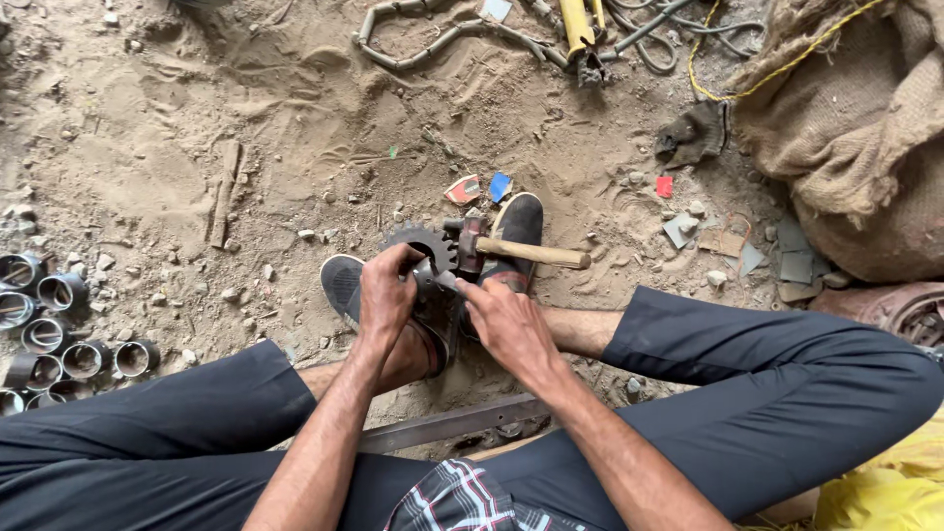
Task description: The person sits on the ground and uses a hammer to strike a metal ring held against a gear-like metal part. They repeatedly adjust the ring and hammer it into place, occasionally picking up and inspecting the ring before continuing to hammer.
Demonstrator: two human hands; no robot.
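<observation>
Gripping a toothed gear (425, 246) from above, the left hand (385, 295) curls over its rim between two black shoes (519, 224). Right hand (506, 320) pinches a small metal piece (440, 280) against it. One wooden-handled hammer (511, 251) lies just behind; eight or so metal sleeves (61, 334) sit left.

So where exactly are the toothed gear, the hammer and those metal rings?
gear (418, 239), head view, on its toothed upper rim.
hammer (531, 253), head view, on the middle of its wooden handle.
metal rings (61, 291), head view, on the rim of one ring in the pile at left.
</observation>
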